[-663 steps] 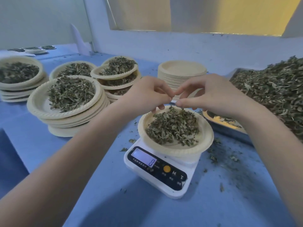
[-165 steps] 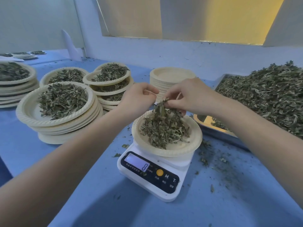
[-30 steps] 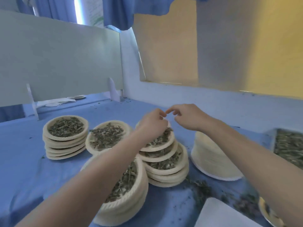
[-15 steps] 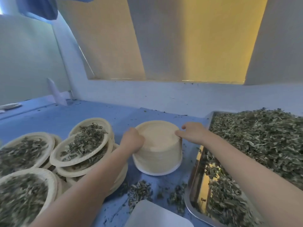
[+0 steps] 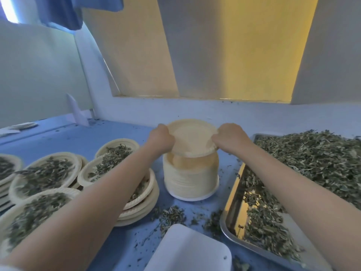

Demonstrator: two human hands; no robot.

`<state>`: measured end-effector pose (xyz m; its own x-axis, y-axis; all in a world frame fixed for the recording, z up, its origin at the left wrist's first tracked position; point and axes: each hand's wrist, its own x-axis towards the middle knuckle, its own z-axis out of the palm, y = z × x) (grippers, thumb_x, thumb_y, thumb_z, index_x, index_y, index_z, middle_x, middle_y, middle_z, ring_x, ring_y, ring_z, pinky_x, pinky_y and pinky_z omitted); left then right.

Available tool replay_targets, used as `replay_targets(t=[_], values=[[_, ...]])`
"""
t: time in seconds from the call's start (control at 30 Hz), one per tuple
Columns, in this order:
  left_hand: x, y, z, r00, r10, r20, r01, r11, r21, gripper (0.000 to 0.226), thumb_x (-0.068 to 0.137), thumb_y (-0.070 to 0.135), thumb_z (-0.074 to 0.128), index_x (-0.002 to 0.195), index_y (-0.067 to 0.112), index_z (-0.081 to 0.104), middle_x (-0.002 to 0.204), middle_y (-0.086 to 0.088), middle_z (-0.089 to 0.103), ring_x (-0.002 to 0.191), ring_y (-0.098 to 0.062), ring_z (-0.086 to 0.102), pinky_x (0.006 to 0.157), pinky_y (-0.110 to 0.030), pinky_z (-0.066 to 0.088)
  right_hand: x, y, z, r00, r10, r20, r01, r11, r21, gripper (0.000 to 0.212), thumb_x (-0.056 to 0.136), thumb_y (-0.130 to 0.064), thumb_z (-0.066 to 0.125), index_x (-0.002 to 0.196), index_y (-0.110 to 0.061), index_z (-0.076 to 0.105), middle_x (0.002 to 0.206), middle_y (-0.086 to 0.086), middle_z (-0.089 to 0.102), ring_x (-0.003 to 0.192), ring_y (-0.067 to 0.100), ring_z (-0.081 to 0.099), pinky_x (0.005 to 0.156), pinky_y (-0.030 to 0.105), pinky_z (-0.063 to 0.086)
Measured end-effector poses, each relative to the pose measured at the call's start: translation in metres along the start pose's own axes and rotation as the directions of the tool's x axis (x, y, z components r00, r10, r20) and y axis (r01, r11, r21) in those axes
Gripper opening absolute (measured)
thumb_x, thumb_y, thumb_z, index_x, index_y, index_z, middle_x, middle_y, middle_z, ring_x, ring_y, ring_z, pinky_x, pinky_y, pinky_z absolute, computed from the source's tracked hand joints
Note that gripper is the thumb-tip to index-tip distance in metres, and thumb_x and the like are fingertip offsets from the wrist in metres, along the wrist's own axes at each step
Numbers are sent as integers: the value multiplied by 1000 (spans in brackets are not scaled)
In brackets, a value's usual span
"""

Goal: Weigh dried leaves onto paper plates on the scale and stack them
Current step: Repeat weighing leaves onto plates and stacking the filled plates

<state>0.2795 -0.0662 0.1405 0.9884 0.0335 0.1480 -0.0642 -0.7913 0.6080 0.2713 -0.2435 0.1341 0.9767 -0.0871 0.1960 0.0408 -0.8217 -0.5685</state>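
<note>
Left hand [image 5: 160, 138] and right hand [image 5: 228, 136] each grip an opposite edge of one empty paper plate [image 5: 192, 138], fingers curled over the rim — the plate is lifted clear of the stack of empty plates [image 5: 190, 176] directly under it, tilted a little, its near edge lower. Both forearms reach out from the bottom of the view.

Nearest, bottom centre: the white scale [image 5: 190, 251], only its bare top showing, nothing on it. Loose leaf crumbs [image 5: 172, 214] lie scattered on the blue table [image 5: 58, 137] between the scale and the empty-plate stack.

Right side: a metal tray [image 5: 231, 210] heaped with dried leaves [image 5: 312, 163], the heap thickest toward the far right, the tray's near left floor partly bare and shining.

Left side: several stacks of filled plates [image 5: 145, 194], each top plate carrying a portion of leaves — one stack sits just beside the empty-plate stack and is partly hidden under the left forearm; others run off the left edge, blurred.

Further back: a pale wall ledge [image 5: 195, 110] along the table's far edge, yellow and grey panels above it. Far left, a small flat item on the table, too small to tell.
</note>
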Motion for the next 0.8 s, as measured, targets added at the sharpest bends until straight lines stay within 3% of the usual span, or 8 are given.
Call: replay_targets(t=[0.13,0.2,0.33,0.43,0.53,0.63,0.73,0.8], values=[[-42,-2,-17,998,13,-57,-26,972,-233,29,87,-5,33,112,6,43,94,-10,43,87,-23,41,64,-28,35,-47,-5,-19,1000,-14,-8,15,991,134,26,80,0,49,55,2,42,55,10,30,63,19,35,55,28,24],[-72,-12,-16,998,16,-64,-35,951,-307,38,87,-6,36,119,12,43,96,-8,45,87,-24,45,66,-30,36,-77,-1,-20,1000,-25,8,23,986,166,26,80,-4,52,92,18,60,70,25,49,68,21,40,61,31,29],[-138,-48,5,995,-40,-92,-3,905,-425,33,83,-6,42,103,21,43,93,-5,51,90,-26,51,68,-32,45,-137,10,2,992,-66,109,60,997,56,33,82,-15,57,106,7,64,81,19,61,68,27,53,54,29,31],[-169,-77,25,991,-130,-39,94,865,-493,35,82,-7,44,104,20,41,105,-11,54,98,-31,54,83,-46,51,-165,19,27,990,-63,129,69,997,-46,21,80,-17,58,81,3,65,69,12,60,65,25,55,52,29,32],[-186,-99,41,987,-159,14,147,873,-465,31,83,-4,45,102,20,40,95,-4,53,91,-25,54,79,-42,51,-180,30,49,990,-57,133,74,989,-127,29,82,-20,58,58,-10,44,52,1,41,50,17,39,46,29,26],[-193,-112,54,986,-161,46,166,906,-389,28,85,1,47,103,21,40,90,5,48,88,-19,50,68,-32,47,-188,41,64,991,-53,119,84,958,-274,29,84,-27,55,65,-6,49,61,7,49,59,24,49,51,32,35],[-192,-116,62,980,-190,63,200,918,-344,25,86,7,47,107,19,40,97,3,47,92,-19,49,74,-33,45,-193,45,74,994,-79,72,98,943,-317,27,84,-32,53,74,-7,56,78,9,54,72,28,57,57,33,41],[-191,-118,64,977,-202,60,210,906,-366,21,88,14,47,106,22,40,104,3,43,85,-14,47,79,-34,44,-194,43,77,995,-73,61,88,951,-298,31,86,-38,53,100,-11,55,104,10,50,90,29,55,66,34,43]])
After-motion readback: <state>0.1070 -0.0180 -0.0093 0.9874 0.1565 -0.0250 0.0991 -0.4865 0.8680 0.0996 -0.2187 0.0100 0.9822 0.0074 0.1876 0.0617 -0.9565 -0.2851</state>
